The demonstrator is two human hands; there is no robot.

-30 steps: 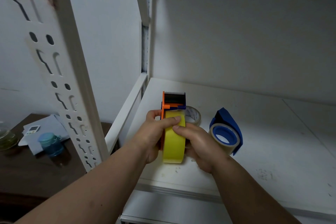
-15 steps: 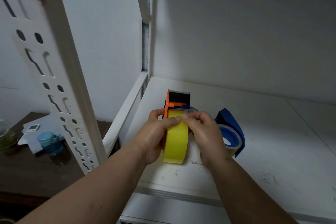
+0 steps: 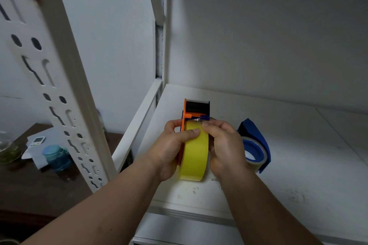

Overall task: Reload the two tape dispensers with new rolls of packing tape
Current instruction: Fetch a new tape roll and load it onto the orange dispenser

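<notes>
An orange tape dispenser (image 3: 188,114) with a black toothed head stands upright on the white shelf (image 3: 278,145), loaded with a yellow tape roll (image 3: 196,157). My left hand (image 3: 173,149) grips the dispenser and roll from the left, thumb on top of the roll. My right hand (image 3: 225,145) pinches the clear loose tape end at the top of the roll, just under the dispenser head. A blue dispenser (image 3: 256,141) with a clear roll on a blue core lies to the right of my right hand.
A white slotted shelf upright (image 3: 59,85) rises at the left. Beyond it a dark table (image 3: 29,185) carries a blue-lidded jar (image 3: 56,157), papers with a small white device, and a glass jar. The shelf's front edge runs below my wrists.
My right hand has risen from the side of the yellow roll to its top and now pinches the tape end near the dispenser head. The spare roll behind is now hidden.
</notes>
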